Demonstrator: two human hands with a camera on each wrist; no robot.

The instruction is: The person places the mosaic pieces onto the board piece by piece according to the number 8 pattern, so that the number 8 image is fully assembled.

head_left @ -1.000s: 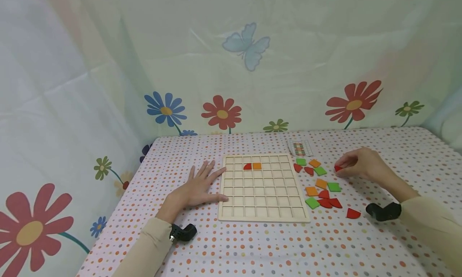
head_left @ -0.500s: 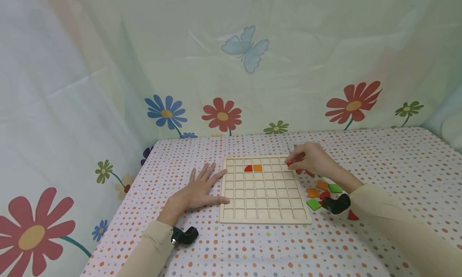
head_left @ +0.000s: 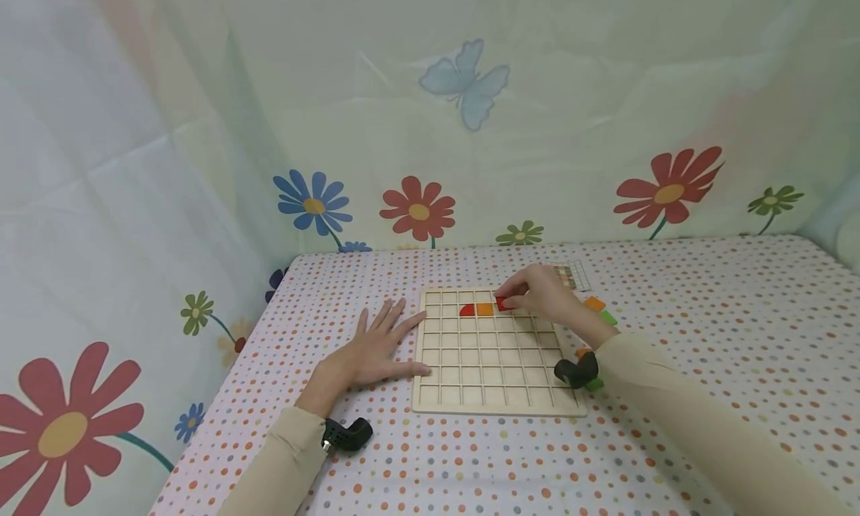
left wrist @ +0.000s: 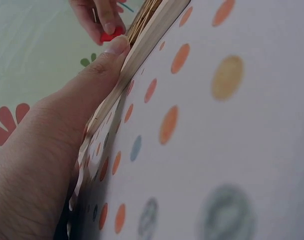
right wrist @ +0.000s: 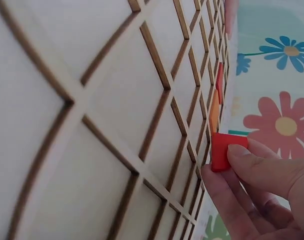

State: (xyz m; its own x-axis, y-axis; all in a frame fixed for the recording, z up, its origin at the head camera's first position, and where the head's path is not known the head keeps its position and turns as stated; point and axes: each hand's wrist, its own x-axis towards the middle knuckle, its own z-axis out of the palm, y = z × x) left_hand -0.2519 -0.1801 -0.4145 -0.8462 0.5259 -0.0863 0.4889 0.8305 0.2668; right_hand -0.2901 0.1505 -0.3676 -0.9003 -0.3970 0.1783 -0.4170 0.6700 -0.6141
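Observation:
A wooden grid board [head_left: 497, 358] lies on the table. Near its far edge, a red quarter-circle tile [head_left: 467, 311] and an orange square tile [head_left: 484, 309] sit in neighbouring cells. My right hand [head_left: 543, 293] pinches a red tile [right wrist: 223, 151] between thumb and fingers, over the cell just right of the orange one. In the right wrist view the red tile is held tilted above the grid. My left hand [head_left: 373, 352] lies spread with straight fingers, its thumb and index fingertip touching the board's left edge. The left thumb [left wrist: 77, 95] shows against that edge in the left wrist view.
Loose orange [head_left: 594, 304] and green tiles [head_left: 608, 317] lie right of the board, others partly hidden by the right arm. Behind the right hand is a printed pattern card [head_left: 571, 276]. The tablecloth [head_left: 430, 471] is dotted; a flowered curtain [head_left: 363, 128] hangs behind the table.
My right hand has carried the red tile leftward from the loose tiles to above the board, beside the orange square. The left hand has stayed at the board's left edge.

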